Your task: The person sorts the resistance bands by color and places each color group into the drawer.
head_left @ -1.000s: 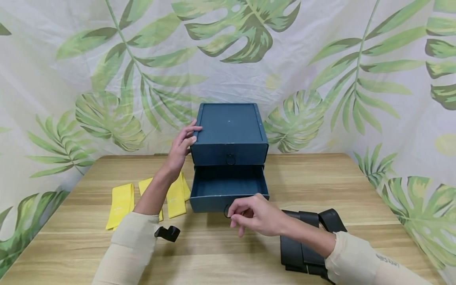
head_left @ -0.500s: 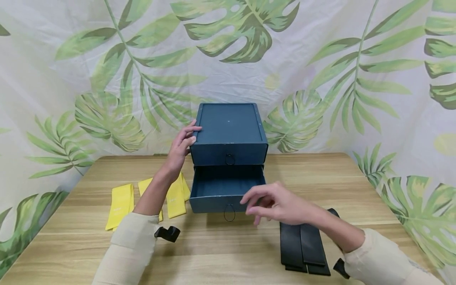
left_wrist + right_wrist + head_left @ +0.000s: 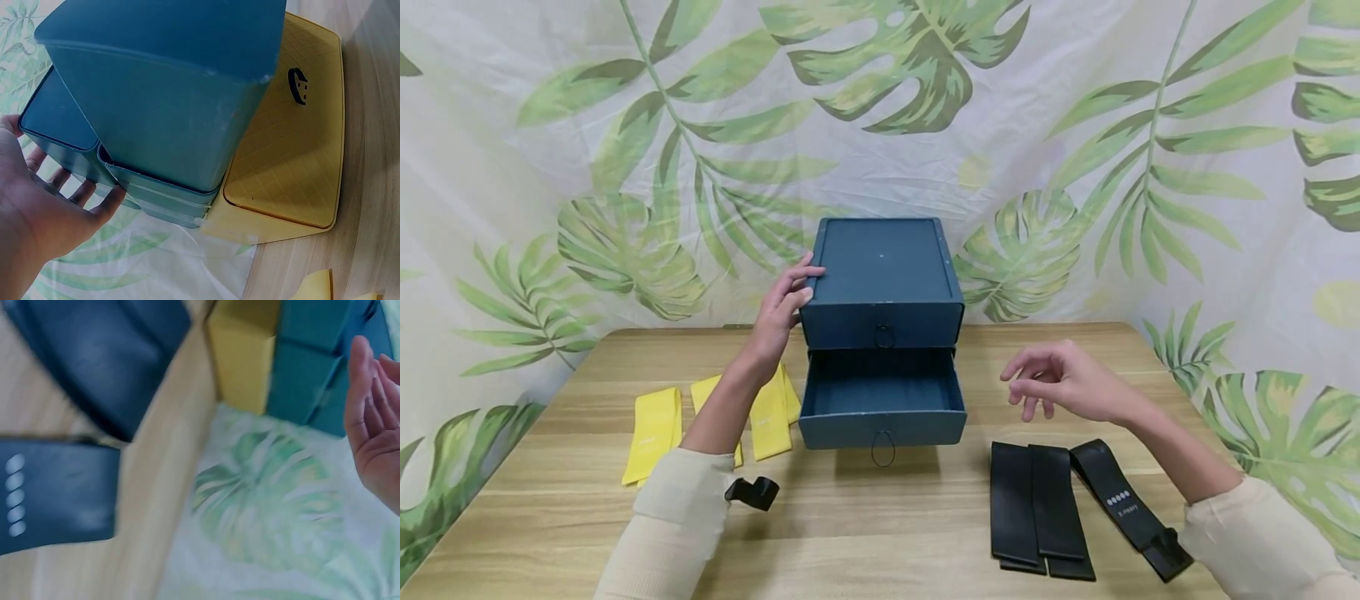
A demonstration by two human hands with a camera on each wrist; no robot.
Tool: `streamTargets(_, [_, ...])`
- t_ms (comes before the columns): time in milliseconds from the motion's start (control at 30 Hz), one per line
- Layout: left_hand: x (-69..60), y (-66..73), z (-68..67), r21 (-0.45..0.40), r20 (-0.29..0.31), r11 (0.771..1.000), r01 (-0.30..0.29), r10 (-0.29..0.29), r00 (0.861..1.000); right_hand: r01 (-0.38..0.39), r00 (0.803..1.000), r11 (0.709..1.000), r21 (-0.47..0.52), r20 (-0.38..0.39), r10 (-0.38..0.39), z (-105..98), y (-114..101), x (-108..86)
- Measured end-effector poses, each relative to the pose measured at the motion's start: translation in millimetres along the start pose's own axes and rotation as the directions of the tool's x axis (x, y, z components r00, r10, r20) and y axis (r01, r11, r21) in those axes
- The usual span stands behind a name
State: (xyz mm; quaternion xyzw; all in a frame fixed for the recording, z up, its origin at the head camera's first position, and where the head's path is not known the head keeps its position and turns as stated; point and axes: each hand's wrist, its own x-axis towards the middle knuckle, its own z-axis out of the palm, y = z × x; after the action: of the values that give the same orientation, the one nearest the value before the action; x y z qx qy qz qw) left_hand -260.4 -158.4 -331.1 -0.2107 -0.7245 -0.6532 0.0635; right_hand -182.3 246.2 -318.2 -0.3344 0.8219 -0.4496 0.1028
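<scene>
A blue drawer cabinet (image 3: 882,271) stands at the back of the table. Its middle drawer (image 3: 850,429) is pulled out, with no contents visible, and a thin ring pull hangs from its front. The upper drawer (image 3: 842,323) is closed. My left hand (image 3: 777,315) rests against the cabinet's left side with its fingertips at the top edge; the left wrist view shows the fingers (image 3: 81,190) extended along that side. My right hand (image 3: 1063,382), fingers loosely bent, hovers right of the cabinet and holds nothing. Beneath the drawer, a yellow drawer (image 3: 287,137) shows in the left wrist view.
Flat yellow bands (image 3: 655,429) lie left of the cabinet, partly behind my left forearm. Flat black bands (image 3: 1015,500) lie at the right, one of them set at an angle (image 3: 1116,496) near my right sleeve. A leaf-print cloth (image 3: 880,167) hangs behind the wooden table (image 3: 850,542).
My right hand has let go of the pulled-out drawer's ring and moved right and back, away from the cabinet. The drawer stays out. My left hand has not moved.
</scene>
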Motion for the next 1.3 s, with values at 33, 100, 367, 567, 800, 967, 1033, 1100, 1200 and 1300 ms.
streamTargets(33, [-0.1, -0.1, -0.1, -0.001, 0.001, 1.000, -0.001, 0.001, 1.000, -0.033, 0.999, 0.999, -0.019, 0.005, 0.033, -1.7, 6.2, -0.9])
streamTargets(100, [-0.1, -0.2, -0.4, -0.001, 0.002, 1.000, -0.006, 0.006, 1.000, -0.086, 0.996, 0.995, -0.056, 0.018, 0.087, -2.6, 18.4, -2.4])
streamTargets(367, [-0.2, -1.8, -1.5, 0.004, -0.002, 1.000, -0.009, 0.009, 1.000, -0.127, 0.985, 0.982, -0.139, 0.098, 0.142, 13.1, 57.8, -1.9])
streamTargets(567, [-0.1, -1.7, -1.3, -0.001, -0.005, 1.000, -0.011, 0.011, 1.000, -0.120, 0.971, 0.976, -0.180, 0.185, 0.153, 24.9, 73.2, 2.5])
streamTargets(800, [-0.8, -0.2, 0.2, -0.011, -0.001, 1.000, -0.005, 0.005, 1.000, -0.118, 0.954, 0.979, -0.164, 0.254, 0.158, 31.9, 79.5, 4.6])
streamTargets(967, [-0.9, -0.5, 0.6, -0.013, 0.002, 1.000, -0.005, 0.005, 1.000, -0.084, 0.966, 0.983, -0.162, 0.230, 0.120, 29.9, 73.8, 6.5])
streamTargets(1033, [-0.5, -0.9, 0.8, -0.008, 0.002, 1.000, -0.009, 0.009, 1.000, -0.067, 0.973, 0.986, -0.155, 0.208, 0.099, 26.0, 68.5, 7.7])
streamTargets(1100, [-0.1, -1.2, 1.0, -0.005, 0.001, 1.000, -0.012, 0.012, 1.000, -0.085, 0.977, 0.987, -0.136, 0.182, 0.109, 20.1, 61.6, 8.5])
streamTargets(1200, [0.0, -1.7, 1.1, -0.006, -0.001, 1.000, -0.012, 0.012, 1.000, -0.145, 0.977, 0.984, -0.101, 0.143, 0.159, 8.5, 47.8, 8.1])
streamTargets(1300, [-0.2, -1.9, 0.9, -0.009, -0.002, 1.000, -0.009, 0.009, 1.000, -0.201, 0.974, 0.977, -0.069, 0.093, 0.206, -4.1, 35.2, 6.7])
